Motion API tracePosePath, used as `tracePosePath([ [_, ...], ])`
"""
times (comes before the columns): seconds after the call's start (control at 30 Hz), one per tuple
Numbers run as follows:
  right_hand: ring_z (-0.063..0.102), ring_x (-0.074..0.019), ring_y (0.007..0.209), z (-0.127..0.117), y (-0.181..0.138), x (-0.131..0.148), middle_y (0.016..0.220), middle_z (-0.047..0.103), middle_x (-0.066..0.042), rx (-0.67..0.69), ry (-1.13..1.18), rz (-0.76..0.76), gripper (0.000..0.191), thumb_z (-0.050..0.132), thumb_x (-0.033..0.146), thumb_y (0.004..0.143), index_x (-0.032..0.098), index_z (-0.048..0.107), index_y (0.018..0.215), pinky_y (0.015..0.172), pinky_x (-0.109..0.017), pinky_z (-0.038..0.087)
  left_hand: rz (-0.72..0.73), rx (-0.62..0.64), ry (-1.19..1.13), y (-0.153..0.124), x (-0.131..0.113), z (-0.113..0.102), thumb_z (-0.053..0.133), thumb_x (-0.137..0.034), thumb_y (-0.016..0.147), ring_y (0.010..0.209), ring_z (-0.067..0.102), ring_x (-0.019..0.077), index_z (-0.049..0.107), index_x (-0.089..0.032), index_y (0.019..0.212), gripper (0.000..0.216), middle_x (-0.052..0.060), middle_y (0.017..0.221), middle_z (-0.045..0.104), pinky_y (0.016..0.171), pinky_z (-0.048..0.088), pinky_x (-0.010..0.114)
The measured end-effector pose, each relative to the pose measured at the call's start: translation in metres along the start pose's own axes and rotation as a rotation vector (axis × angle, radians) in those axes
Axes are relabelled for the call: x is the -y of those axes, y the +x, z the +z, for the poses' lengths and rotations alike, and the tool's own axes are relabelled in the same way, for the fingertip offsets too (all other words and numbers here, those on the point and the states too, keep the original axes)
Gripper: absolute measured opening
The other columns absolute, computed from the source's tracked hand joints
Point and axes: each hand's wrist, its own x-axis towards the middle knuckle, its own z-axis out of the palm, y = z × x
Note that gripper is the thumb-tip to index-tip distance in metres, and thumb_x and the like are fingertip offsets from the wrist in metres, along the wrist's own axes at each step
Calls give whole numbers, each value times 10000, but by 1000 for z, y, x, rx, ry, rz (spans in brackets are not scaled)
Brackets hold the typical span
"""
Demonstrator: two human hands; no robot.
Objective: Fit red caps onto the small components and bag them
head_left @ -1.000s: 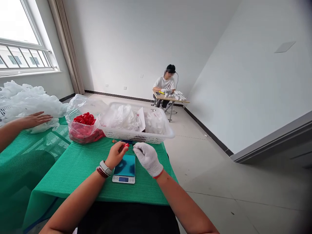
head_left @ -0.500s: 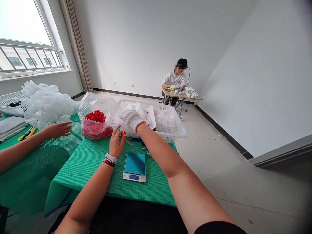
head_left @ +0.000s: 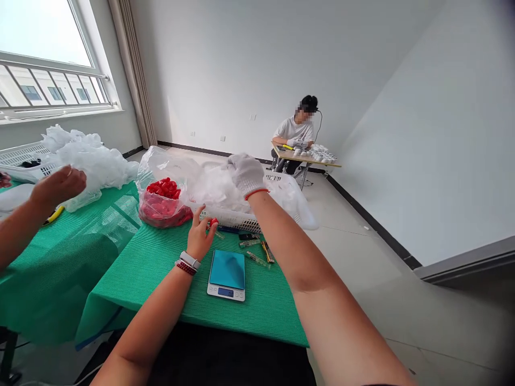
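Note:
My left hand [head_left: 200, 236] pinches a small red plastic piece [head_left: 213, 222] between thumb and fingers, just above the green cloth [head_left: 161, 279]. My right hand [head_left: 247, 174], in a white knit glove, is curled over the white basket [head_left: 225, 217], among thin clear plastic bags [head_left: 219, 187]. Its fingertips are hidden, so what they hold cannot be made out. Left of the basket, an open clear bag [head_left: 163, 212] holds many red pieces like the one I pinch. Before me lies a digital scale [head_left: 227, 271] with a blue-looking platform.
Several small slim items, one a clear tube [head_left: 257, 259], lie between scale and basket. At left, a co-worker's hand [head_left: 60, 185] hovers by heaped plastic bags [head_left: 94, 161] and a yellow-handled tool [head_left: 55, 214]. Across the room a person [head_left: 295, 131] sits at another table [head_left: 309, 158].
My right hand has moved right and up over the basket and curled. My left hand still pinches the red piece. The co-worker's hand has lifted off the cloth and closed.

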Motion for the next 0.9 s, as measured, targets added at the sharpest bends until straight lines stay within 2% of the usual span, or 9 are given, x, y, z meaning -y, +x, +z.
tracePosePath([
  [0.07, 585, -91, 911, -19, -4, 6, 1109, 544, -81, -79, -59, -73, 570, 45, 193, 1035, -53, 556, 1095, 767, -271, 456, 22, -24, 18, -1, 1, 0, 477, -368, 958, 784, 618, 166, 626, -169, 958, 248, 139, 1456, 382, 735, 534, 352],
  [0.1, 583, -98, 852, -29, -9, 9, 1055, 590, -68, -123, -85, -107, 329, 328, 269, 1032, 82, 599, 1039, 732, -260, 497, 42, -48, 34, -1, 0, -1, 479, -366, 958, 820, 619, 179, 628, -165, 961, 251, 147, 1438, 398, 750, 535, 360],
  [0.17, 550, -127, 814, -46, -25, 11, 949, 619, -45, -192, -124, -165, 99, 558, 264, 947, 179, 590, 908, 707, -280, 492, 113, -112, 75, -3, -3, -2, 494, -355, 951, 912, 612, 212, 632, -159, 965, 240, 160, 1405, 425, 815, 528, 390],
  [0.27, 537, -145, 790, -66, -66, 12, 855, 618, -30, -257, -173, -222, 140, 551, 264, 938, 197, 568, 816, 699, -302, 458, 318, -131, 121, -5, -19, -4, 538, -333, 930, 1157, 532, 289, 634, -167, 949, 193, 162, 1449, 374, 952, 472, 465],
  [0.37, 577, -162, 795, -82, -116, 10, 837, 647, -29, -286, -334, -329, 144, 560, 301, 908, 190, 614, 834, 692, -300, 450, 579, -7, 146, -4, -43, -5, 612, -351, 884, 1366, 323, 377, 645, -181, 904, 174, 139, 1518, 278, 1052, 371, 547],
  [0.5, 587, -148, 725, -103, -171, 1, 756, 658, -9, -294, -353, -242, 179, 570, 330, 889, 185, 658, 832, 659, -264, 441, 762, 158, 79, -2, -69, -7, 635, -366, 869, 1337, 363, 350, 651, -198, 935, 181, 139, 1310, 499, 1062, 359, 541],
  [0.6, 584, -148, 684, -116, -197, -9, 736, 657, -16, -337, -221, -73, 215, 592, 373, 866, 173, 669, 879, 629, -259, 453, 778, 235, -28, -4, -76, -13, 562, -345, 915, 1064, 539, 266, 637, -190, 972, 182, 104, 1009, 578, 926, 465, 464],
  [0.7, 588, -152, 665, -123, -216, -18, 702, 640, -18, -377, -65, 68, 218, 603, 379, 855, 170, 661, 880, 621, -268, 470, 736, 236, -152, -11, -79, -23, 476, -367, 954, 835, 517, 201, 615, -190, 1024, 236, 80, 921, 524, 759, 490, 379],
  [0.9, 555, -120, 629, -120, -248, -28, 678, 581, 9, -373, 400, 102, 99, 549, 233, 838, 192, 599, 764, 585, -243, 464, 596, 183, -471, -23, -91, -41, 350, -412, 994, 913, 489, 211, 547, -217, 1071, 287, 90, 1012, 482, 759, 463, 368],
])
